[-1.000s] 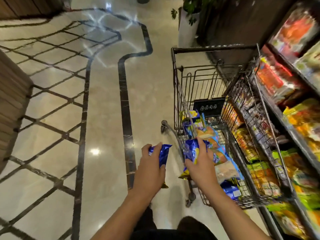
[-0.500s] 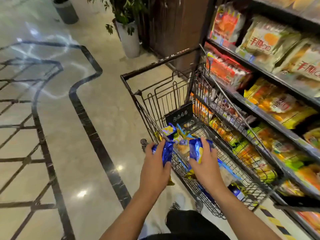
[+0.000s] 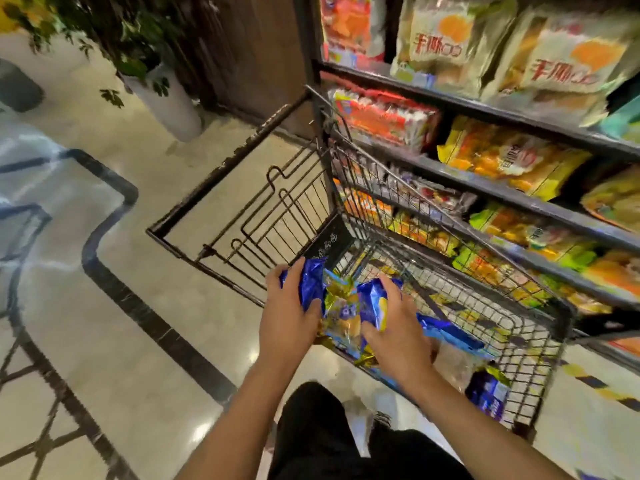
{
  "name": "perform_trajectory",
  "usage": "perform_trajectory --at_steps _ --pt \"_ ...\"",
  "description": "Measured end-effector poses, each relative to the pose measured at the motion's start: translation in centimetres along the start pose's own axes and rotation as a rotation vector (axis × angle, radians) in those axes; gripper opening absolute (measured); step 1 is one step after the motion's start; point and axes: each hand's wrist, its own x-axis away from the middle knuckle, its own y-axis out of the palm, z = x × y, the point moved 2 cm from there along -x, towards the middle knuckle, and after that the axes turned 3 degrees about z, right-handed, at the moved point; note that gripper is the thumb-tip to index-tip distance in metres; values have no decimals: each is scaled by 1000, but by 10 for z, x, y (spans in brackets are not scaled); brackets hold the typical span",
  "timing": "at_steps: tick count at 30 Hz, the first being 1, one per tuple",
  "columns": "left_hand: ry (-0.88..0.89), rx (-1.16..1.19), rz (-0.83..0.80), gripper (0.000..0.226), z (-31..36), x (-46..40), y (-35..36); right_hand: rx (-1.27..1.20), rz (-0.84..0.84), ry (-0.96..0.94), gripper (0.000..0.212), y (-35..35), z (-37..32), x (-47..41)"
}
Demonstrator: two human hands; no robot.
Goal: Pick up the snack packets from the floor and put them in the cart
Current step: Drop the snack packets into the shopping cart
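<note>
Left hand [image 3: 289, 318]: forearm extended forward, fingers curled, gripping. Right hand [image 3: 398, 332]: just beside it, palm down, fingers curled, gripping.

Warm indoor light, glare spots on the glossy floor [image 3: 114, 341], motion blur and wide-angle bending.
</note>
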Motion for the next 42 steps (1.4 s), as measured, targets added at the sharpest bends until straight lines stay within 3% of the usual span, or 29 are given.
perform_trajectory --at_steps 11,22,38,42 --pt "112 -35 -373 74 -46 -112 53 -109 200 296 83 46 -14 -59" --pt "213 -242 -675 74 -82 -113 127 -83 300 621 82 101 27 -64" --pt "187 -341 -839 98 -100 -98 156 142 225 705 94 143 64 -68" --pt "164 -395 -842 100 -101 -106 141 76 235 736 88 136 63 -64"
